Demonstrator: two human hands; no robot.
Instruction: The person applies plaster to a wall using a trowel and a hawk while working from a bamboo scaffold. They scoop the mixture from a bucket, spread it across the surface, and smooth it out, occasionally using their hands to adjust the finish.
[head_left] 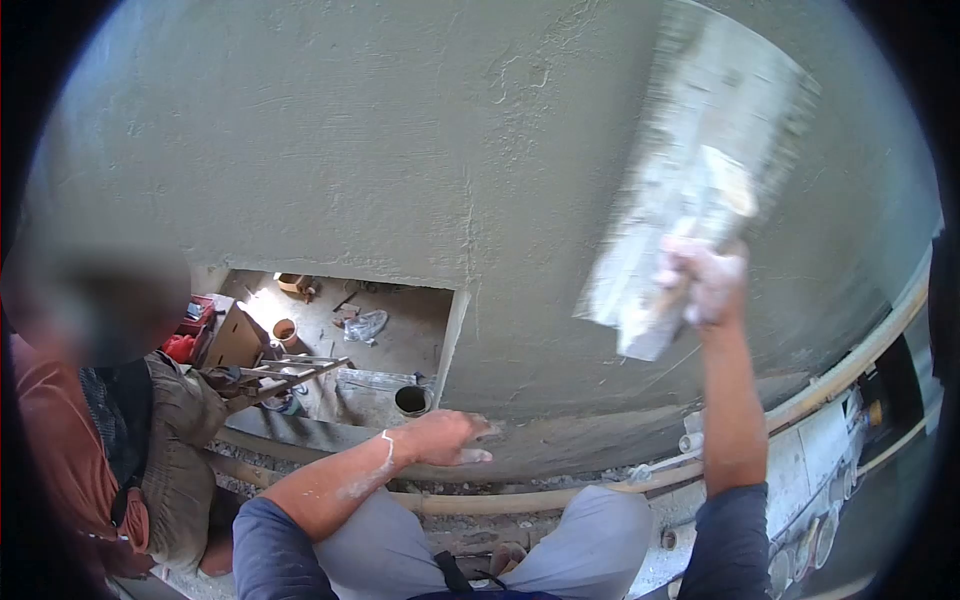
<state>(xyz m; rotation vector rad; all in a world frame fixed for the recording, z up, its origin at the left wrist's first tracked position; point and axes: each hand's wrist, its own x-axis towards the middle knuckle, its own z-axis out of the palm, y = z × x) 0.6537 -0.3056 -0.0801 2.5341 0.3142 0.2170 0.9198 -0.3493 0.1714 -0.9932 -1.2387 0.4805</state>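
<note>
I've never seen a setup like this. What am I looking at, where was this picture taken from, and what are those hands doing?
There is no robot here, just a person with bare hands. The single picture comes from a camera worn on that person's head, looking forward and down. The right hand grips a broad plastering float, blurred, in front of a grey plastered wall. The left hand holds nothing that I can see. At the left is a co-worker. Through the rectangular opening you can see a bucket and a crumpled plastic bag.
</note>
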